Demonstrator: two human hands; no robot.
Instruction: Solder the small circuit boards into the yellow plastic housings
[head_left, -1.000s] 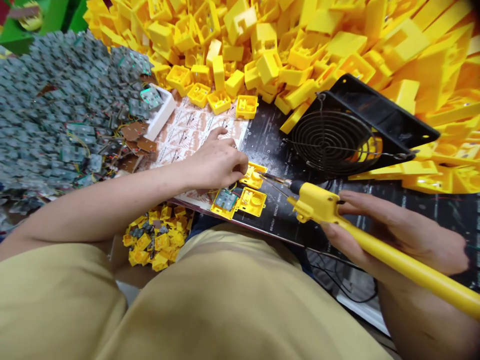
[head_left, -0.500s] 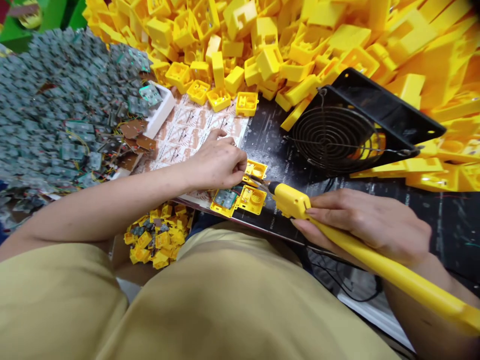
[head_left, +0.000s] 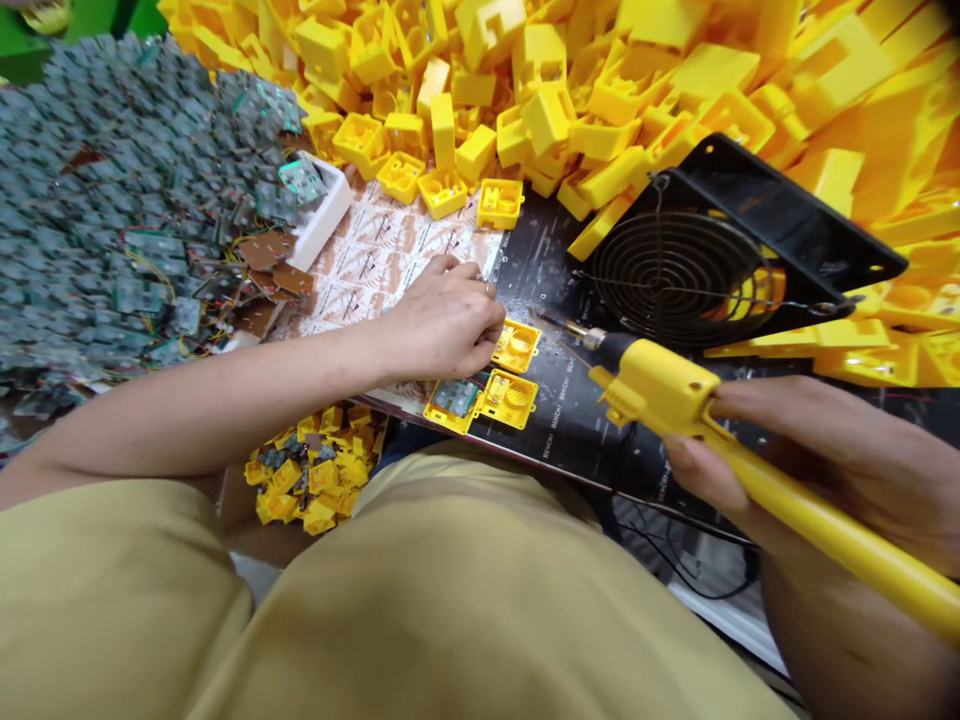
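My right hand [head_left: 840, 450] is wrapped round a yellow soldering gun [head_left: 664, 380]. Its metal tip points left over the black bench and is clear of the parts. My left hand [head_left: 454, 315] rests at the bench edge, its fingers pinched together beside an open yellow case half [head_left: 519, 346]; whatever they hold is hidden. Just below lies another open yellow case half [head_left: 511, 398] with a round grille inside. To its left, a green circuit board [head_left: 454, 396] sits in a yellow case, partly covered by my left hand.
A big heap of yellow cases [head_left: 544, 110] spans the back. Grey-green circuit boards [head_left: 135, 180] are piled at left beside a white tray [head_left: 322, 215]. A black fan [head_left: 660, 275] stands at right. Below the edge, a box holds yellow parts [head_left: 322, 480].
The soldering gun has moved right and slightly up, with its tip drawn away from the yellow case by my left hand. The left hand has stayed nearly in place.
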